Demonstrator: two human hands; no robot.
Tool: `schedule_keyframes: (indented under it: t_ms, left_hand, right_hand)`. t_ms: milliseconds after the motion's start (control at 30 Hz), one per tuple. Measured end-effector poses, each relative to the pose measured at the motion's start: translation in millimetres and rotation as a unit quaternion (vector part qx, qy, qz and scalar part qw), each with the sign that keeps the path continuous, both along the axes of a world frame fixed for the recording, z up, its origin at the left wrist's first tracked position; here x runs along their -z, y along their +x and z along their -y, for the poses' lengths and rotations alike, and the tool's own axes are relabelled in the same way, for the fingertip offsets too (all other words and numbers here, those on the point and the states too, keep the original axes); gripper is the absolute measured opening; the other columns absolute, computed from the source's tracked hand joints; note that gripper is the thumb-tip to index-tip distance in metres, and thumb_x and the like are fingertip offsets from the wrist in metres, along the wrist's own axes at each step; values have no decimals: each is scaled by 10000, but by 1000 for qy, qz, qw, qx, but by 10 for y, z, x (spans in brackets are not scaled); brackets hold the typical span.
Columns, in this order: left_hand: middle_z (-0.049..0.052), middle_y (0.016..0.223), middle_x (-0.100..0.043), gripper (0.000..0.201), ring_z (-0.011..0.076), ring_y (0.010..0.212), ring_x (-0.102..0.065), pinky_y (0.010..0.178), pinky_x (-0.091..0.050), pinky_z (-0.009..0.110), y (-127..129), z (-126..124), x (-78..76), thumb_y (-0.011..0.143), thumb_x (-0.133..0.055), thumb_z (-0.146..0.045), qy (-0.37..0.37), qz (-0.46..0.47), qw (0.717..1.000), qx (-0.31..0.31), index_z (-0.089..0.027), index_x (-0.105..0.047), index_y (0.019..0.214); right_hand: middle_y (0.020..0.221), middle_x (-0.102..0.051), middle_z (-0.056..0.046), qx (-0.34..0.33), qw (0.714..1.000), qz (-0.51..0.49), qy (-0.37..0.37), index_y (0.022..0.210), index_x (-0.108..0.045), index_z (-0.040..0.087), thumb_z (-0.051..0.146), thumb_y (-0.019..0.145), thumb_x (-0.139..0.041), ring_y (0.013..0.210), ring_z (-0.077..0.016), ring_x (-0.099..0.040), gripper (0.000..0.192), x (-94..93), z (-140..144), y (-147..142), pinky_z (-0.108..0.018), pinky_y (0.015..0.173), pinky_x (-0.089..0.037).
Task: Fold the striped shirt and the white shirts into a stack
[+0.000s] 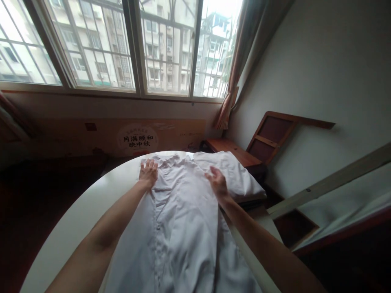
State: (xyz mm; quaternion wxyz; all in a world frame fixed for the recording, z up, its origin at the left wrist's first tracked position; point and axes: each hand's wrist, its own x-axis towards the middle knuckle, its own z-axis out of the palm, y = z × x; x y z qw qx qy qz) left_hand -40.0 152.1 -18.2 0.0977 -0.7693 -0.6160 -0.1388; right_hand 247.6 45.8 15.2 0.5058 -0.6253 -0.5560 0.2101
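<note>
A white buttoned garment, like a shirt or coat [186, 211], lies lengthwise on a round white table [82, 215], wrinkled near its far end. My left hand [148, 173] rests on its upper left edge, palm down with the fingers extended. At the upper right side of the cloth is my right hand [218, 181], its fingers apart and slightly blurred; whether it touches the cloth is hard to see. Right beside it sits a folded stack of white cloth [238, 177]. The garment's near end runs out of the bottom of the view.
Barred windows [168, 53] span the far wall, with a curtain [227, 106] at their right. Below them is a printed banner [137, 138]. A wooden chair or bench with a tilted back panel [271, 136] stands at the far right. A wooden beam [336, 179] slants across the right side.
</note>
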Motion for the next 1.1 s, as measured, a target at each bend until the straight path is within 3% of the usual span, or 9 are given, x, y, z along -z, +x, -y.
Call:
schedule_keyframes:
  t_ms: [67,167,300,400,467,667,767,900,1100]
  left_hand:
    - [155,1428,-410,414,320,1344,-304,1100,-185,500,320,186,-34,880,-453,-289,11,77,996,51,-153,-528,1264]
    - [132,1281,-557,409,278,1200,-484,1003,-357,404,878,468,-80,879,-457,-408,-55,236,964,109,-171,-570,1193]
    - [123,1019,-658,569,212,841,-642,725,-488,305,1432,719,-193,832,-399,-634,-272,481,827,105,-144,-613,1026]
    - [120,995,-648,647,180,707,-638,605,-497,282,1532,759,-317,772,-407,-717,-376,579,716,102,-141,-595,998]
    - [99,901,-653,549,165,656,-632,583,-500,273,1461,715,-392,776,-473,-648,-389,603,690,96,-135,-612,914]
    - [12,594,-554,61,99,498,-538,516,-466,225,944,509,-364,721,-573,-178,-296,604,739,-27,-125,-551,699]
    - [-13,519,-502,51,95,446,-493,447,-415,207,725,494,-215,688,-560,-113,-293,577,760,-64,-128,-533,648]
    - [-21,501,-486,31,94,446,-479,419,-367,189,605,488,-75,683,-562,-102,-295,550,777,-84,-127,-555,665]
    - [22,704,-614,350,134,596,-565,446,-368,184,528,463,-99,615,-722,-231,-297,521,797,-78,-128,-624,935]
  right_hand:
    - [1303,-528,-181,126,989,-31,-65,1313,-464,76,376,780,-590,1164,-246,-537,625,-78,-120,274,-317,958,-430]
    - [1162,-624,-146,82,984,24,-157,1276,-508,83,352,726,-662,1018,-228,-616,631,-138,-174,364,-269,839,-471]
    - [881,-698,-82,-41,950,214,-223,932,-687,140,271,692,-669,869,-232,-647,274,-242,-60,142,-261,705,-450]
    - [839,-703,-68,-44,938,299,-172,834,-690,171,191,751,-562,854,-224,-647,154,-341,13,-88,-268,704,-428]
    - [881,-706,-76,-57,936,323,-131,870,-691,174,164,780,-514,886,-230,-642,198,-390,30,-268,-284,745,-427]
    - [1133,-641,-103,-220,934,273,-69,1224,-577,158,324,814,-575,1008,-238,-602,443,-308,249,-618,-317,871,-442]
    - [1314,-505,-177,-202,929,298,-79,1345,-455,121,445,716,-682,1186,-313,-487,743,-124,644,-414,-415,978,-387]
    - [1253,-547,-176,-262,915,268,-149,1418,-341,131,477,759,-644,1092,-282,-568,803,100,1437,25,-411,902,-455]
    - [1287,-528,-160,-286,848,424,137,1386,-391,200,496,775,-637,1164,-316,-489,722,316,2347,-163,-446,940,-407]
